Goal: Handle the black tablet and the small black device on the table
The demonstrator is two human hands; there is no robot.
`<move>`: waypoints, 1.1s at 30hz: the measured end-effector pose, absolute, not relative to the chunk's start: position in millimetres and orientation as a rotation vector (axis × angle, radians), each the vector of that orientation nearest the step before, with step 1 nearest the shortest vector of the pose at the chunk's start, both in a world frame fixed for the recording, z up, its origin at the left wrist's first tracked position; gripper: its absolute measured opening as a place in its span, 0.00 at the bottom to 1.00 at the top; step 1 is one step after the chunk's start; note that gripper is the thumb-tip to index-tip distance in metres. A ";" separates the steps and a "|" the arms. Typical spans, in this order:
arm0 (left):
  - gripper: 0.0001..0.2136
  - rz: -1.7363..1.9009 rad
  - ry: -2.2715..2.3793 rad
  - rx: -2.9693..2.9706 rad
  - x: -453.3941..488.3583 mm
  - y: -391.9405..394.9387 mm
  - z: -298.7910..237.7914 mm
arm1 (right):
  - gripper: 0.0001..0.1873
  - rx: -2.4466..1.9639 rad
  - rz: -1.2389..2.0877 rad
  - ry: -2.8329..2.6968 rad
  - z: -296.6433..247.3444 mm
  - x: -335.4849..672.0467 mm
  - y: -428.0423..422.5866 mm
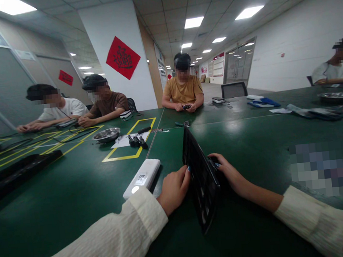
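Note:
A thin black flat panel [201, 178] with a glossy rim stands on edge, tilted, between my two hands; its exact kind is unclear. My left hand [175, 188] is closed at its left face, the thumb pressed to the surface and the other fingers curled. On the far side, my right hand [228, 172] grips the panel near its right edge, thumb up against a dark part there; its fingertips are partly hidden. Just left of my left hand lies a white power-bank-like box [142, 176] with a label and a round light spot.
Ahead on the green table [252, 145] are a metal bowl [107, 135], several black cylindrical parts [138, 140] on paper and a small tool [183, 123]. A long black tray [18, 171] lies left. A person [182, 87] sits opposite; others sit at both sides. Blue cloth [263, 102] lies right.

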State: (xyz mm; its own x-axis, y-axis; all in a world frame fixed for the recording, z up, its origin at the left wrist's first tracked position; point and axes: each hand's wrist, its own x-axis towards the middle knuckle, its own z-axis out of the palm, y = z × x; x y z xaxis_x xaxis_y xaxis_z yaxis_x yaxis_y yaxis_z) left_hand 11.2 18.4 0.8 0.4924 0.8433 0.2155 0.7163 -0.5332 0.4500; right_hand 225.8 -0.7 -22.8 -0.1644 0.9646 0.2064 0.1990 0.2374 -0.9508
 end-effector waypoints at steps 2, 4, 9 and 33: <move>0.18 0.598 1.318 2.438 11.3 18.1 0.9 | 0.20 -1.117 1.026 -1.572 -22.8 225.6 -0.9; 0.18 0.593 1.325 2.430 11.4 17.9 1.5 | 0.20 -1.117 1.027 -1.573 -23.1 225.8 -0.8; 0.20 0.605 1.314 2.383 11.2 19.4 1.9 | 0.21 -1.132 1.022 -1.581 -23.4 226.3 -0.3; 0.15 0.583 1.410 2.425 12.0 16.8 2.0 | 0.19 -1.135 1.027 -1.579 -19.1 224.5 -3.0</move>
State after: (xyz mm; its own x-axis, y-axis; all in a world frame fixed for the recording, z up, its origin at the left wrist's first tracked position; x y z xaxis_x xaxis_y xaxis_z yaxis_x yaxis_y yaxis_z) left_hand 12.0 16.8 2.0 0.4436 0.8727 0.2039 0.7617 -0.4870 0.4273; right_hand 224.5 -3.0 -19.1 -0.1647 0.9663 0.1978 0.2106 0.2304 -0.9500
